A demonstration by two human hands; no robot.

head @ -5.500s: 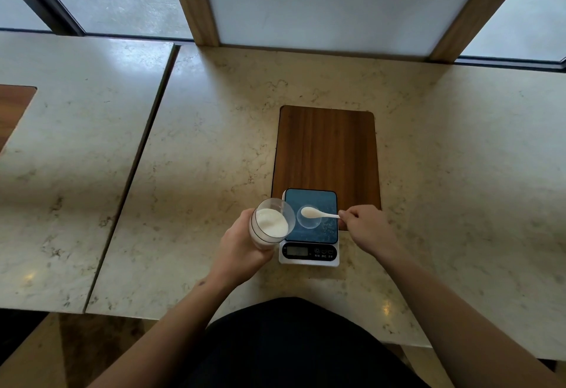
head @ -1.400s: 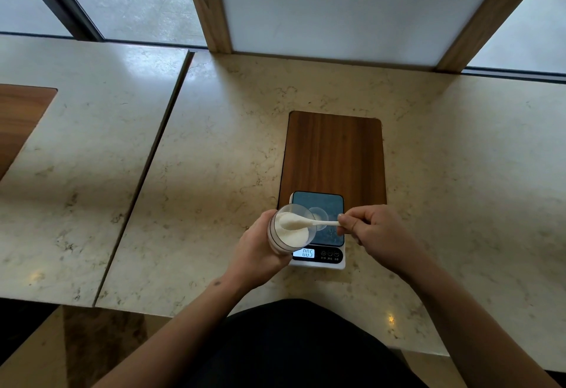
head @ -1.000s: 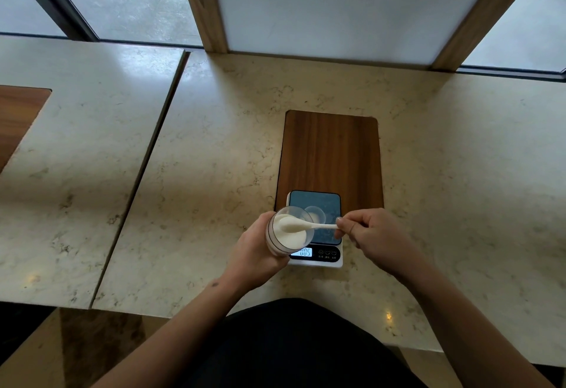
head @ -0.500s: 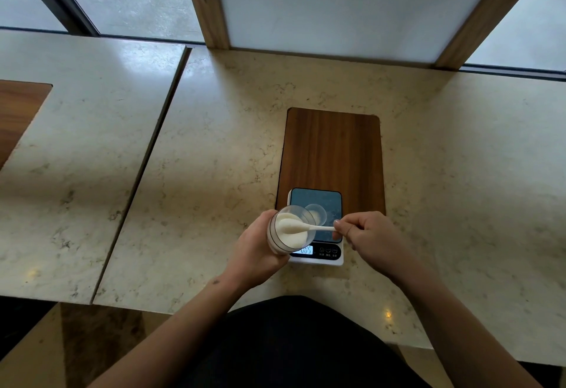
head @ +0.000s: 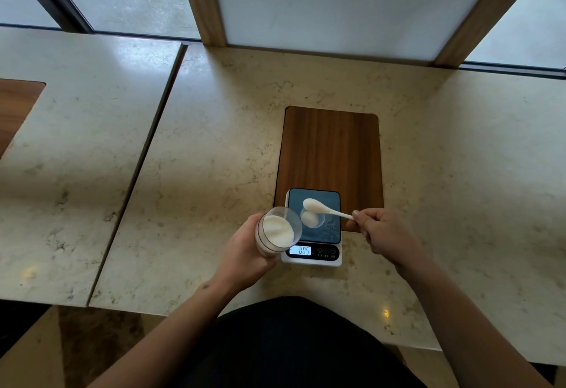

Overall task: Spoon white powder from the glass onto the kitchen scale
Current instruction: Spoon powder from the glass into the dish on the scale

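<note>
My left hand (head: 245, 253) grips a clear glass (head: 277, 231) of white powder, tilted toward the right, just left of the kitchen scale (head: 314, 228). The scale has a dark glass platform and a lit display (head: 303, 250). A small clear dish (head: 312, 219) with some white powder sits on the platform. My right hand (head: 382, 234) pinches the handle of a white spoon (head: 324, 208). Its bowl is heaped with powder and hovers above the dish.
The scale's far end rests on a dark wooden board (head: 330, 149) set in the marble counter (head: 214, 158). A seam (head: 144, 158) divides the counter from a second slab at the left. Windows and wooden posts stand behind. The counter's front edge is near my body.
The spoon has come out of the glass loaded with powder and moved right, over the dish on the scale. The glass stays held in my left hand.
</note>
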